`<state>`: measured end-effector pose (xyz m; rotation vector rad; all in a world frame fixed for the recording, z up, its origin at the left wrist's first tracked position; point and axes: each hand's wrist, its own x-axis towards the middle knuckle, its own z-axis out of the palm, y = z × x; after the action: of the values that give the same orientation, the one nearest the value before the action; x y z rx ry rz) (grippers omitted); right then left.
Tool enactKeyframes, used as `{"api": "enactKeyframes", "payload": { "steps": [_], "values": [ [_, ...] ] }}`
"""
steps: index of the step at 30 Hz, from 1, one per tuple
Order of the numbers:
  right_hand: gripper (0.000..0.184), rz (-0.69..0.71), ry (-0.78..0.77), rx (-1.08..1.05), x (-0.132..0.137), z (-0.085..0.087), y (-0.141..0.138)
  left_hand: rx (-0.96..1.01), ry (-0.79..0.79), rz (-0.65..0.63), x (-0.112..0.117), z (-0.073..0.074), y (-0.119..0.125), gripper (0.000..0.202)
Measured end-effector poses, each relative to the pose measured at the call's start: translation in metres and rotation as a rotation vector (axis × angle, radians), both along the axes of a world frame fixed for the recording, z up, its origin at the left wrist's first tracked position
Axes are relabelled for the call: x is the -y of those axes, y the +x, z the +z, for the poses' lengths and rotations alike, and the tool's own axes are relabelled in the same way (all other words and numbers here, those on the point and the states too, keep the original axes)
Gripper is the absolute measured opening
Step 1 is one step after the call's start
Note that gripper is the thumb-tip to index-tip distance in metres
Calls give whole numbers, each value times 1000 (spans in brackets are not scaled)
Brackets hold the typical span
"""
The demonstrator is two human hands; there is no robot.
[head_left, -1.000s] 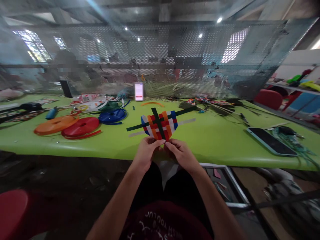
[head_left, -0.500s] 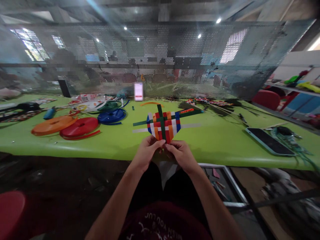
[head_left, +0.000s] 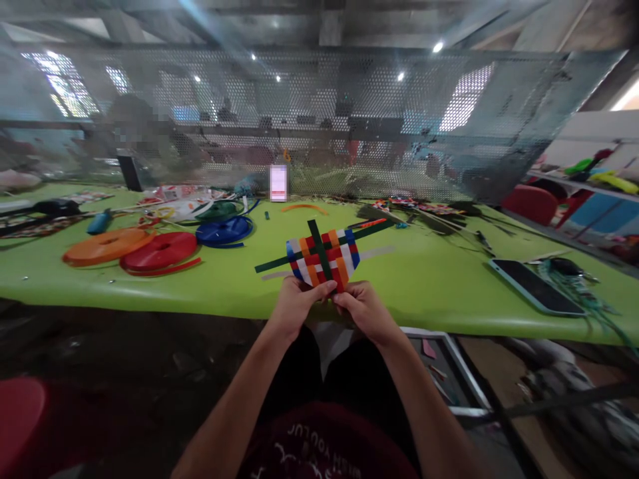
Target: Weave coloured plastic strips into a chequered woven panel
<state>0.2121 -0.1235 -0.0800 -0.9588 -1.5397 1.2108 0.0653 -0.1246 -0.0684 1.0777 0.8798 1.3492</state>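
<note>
Between my hands, at the table's near edge, is a small piece woven from ribbon strips (head_left: 327, 256) in red, orange, white, blue and green. Loose green and white ends stick out at both sides, and one green end points away from me. My left hand (head_left: 301, 299) pinches its lower edge, the thumb lying on top near the green strip. Close beside it, my right hand (head_left: 365, 307) grips the same lower edge at the right. Most fingers of both hands are hidden beneath the piece.
Orange (head_left: 107, 246), red (head_left: 160, 251) and blue (head_left: 224, 231) ribbon rolls lie to the left on the green table (head_left: 434, 279). A phone (head_left: 534, 286) lies at the right. Another lit phone (head_left: 278, 183) stands at the back before a perforated metal screen (head_left: 339, 133).
The woven piece has tilted, its left ends dropping lower and its top leaning left. Both hands keep hold of it, with the left thumb slightly further right.
</note>
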Motion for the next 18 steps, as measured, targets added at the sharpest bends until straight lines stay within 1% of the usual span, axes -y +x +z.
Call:
{"api": "enactKeyframes", "payload": {
  "steps": [4, 7, 10, 13, 18],
  "values": [
    [29, -4, 8, -2, -1, 1, -2, 36, -12, 21, -2, -3, 2, 25],
    [26, 28, -7, -14, -3, 2, -5, 81, -20, 65, -5, -8, 5, 27],
    [29, 60, -30, -38, -7, 1, -6, 122, -10, 97, -9, -10, 8, 28],
    [33, 56, -39, -67, -11, 1, -6, 129, -6, 84, -13, -9, 11, 30],
    [30, -5, -26, -136, -12, 2, -5, 107, -9, 25, -18, -8, 11, 32]
  ]
}}
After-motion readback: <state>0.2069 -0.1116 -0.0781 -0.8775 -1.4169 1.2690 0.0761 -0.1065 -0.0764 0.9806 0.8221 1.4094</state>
